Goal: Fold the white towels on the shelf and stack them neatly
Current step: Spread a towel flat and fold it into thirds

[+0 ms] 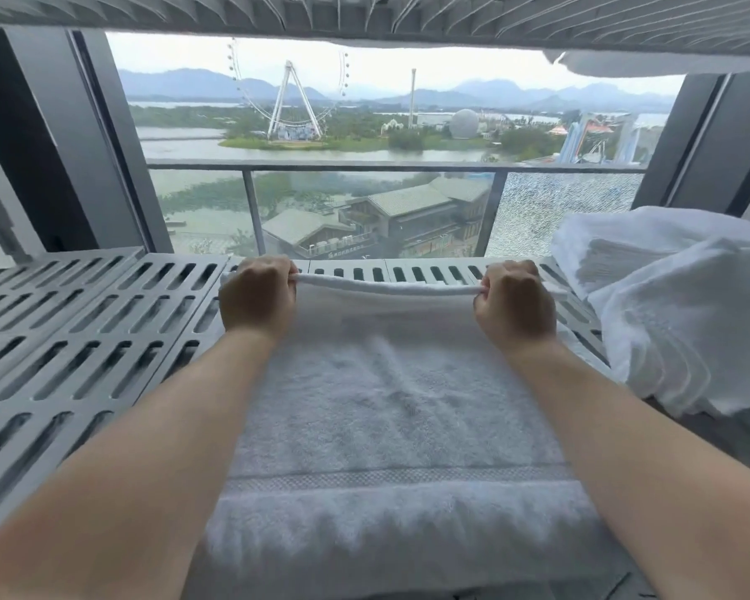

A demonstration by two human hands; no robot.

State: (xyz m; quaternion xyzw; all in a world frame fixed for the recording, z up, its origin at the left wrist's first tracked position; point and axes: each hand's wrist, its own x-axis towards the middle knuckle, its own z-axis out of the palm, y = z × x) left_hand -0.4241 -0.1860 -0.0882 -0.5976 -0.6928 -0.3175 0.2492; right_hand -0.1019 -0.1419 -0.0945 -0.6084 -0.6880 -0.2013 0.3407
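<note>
Now both hands grip the far edge of a white towel (pixel 390 409) spread flat on the slotted shelf (pixel 83 339): the left hand (pixel 258 298) at 11 o'clock, the right hand (pixel 514 303) at 1 o'clock, fingers curled around the hem. At 3 o'clock a rumpled pile of towels (pixel 676 305) rests on the shelf.

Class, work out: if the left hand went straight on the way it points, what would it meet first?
Probably the window glass behind the shelf; nothing else lies ahead of the left hand, though depth is unclear.
</note>
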